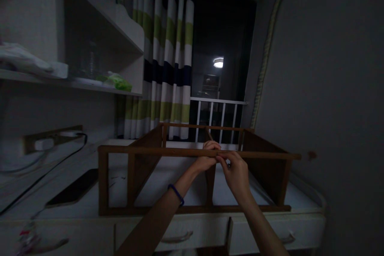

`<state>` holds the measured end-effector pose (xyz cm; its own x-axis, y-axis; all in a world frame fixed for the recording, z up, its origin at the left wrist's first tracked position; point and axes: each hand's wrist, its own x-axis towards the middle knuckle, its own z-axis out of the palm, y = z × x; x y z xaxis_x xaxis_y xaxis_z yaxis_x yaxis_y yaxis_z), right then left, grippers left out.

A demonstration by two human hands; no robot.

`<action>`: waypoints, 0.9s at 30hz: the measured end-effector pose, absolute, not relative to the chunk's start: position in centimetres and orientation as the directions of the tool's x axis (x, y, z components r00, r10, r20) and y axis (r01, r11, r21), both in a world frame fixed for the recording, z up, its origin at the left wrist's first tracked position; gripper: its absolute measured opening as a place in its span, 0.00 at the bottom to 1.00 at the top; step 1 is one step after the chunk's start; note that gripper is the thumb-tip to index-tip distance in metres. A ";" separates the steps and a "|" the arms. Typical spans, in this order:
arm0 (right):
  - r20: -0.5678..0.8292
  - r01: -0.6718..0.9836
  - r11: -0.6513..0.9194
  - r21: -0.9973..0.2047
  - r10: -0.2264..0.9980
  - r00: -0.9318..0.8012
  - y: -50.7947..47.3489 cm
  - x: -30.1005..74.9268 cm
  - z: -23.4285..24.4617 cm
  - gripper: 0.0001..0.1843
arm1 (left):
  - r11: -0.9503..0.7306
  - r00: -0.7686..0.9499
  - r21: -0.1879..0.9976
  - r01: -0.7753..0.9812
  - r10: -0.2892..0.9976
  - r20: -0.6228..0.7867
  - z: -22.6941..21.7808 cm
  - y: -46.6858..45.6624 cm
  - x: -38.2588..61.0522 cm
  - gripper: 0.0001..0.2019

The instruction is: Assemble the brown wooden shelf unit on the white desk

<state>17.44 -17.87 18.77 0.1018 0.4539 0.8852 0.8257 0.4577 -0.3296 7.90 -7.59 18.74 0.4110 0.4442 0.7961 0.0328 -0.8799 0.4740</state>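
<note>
A brown wooden shelf frame stands on a white desk, with upright dividers between long rails. My left hand is closed over the top front rail where the middle divider meets it. My right hand is just to its right, fingers pinched at the same joint on the rail. Whatever small thing the fingertips hold is too dark to make out. A blue band is round my left wrist.
A dark phone lies on the desk left of the frame. Cables and a wall socket are at the left. White shelves hang above with a green bag. A striped curtain and white railing are behind. Drawers sit below.
</note>
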 end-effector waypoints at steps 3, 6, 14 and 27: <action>0.888 0.826 0.456 -0.332 0.447 0.110 -17.9 17.2 18.8 0.08 | -0.875 0.400 0.484 0.030 0.454 0.796 18.7 -7.6 8.0 0.11; 0.884 0.829 0.448 -0.334 0.454 0.111 -18.0 17.2 19.0 0.07 | -0.879 0.395 0.477 0.003 0.440 0.807 18.7 -7.7 8.0 0.11; 0.848 0.851 0.389 -0.353 0.518 0.114 -18.2 17.0 19.5 0.07 | -0.875 0.394 0.483 -0.013 0.439 0.807 18.6 -7.5 8.0 0.11; 0.859 0.850 0.373 -0.372 0.486 0.163 -18.2 16.9 19.1 0.05 | -0.881 0.386 0.473 -0.008 0.434 0.814 18.5 -7.5 8.0 0.10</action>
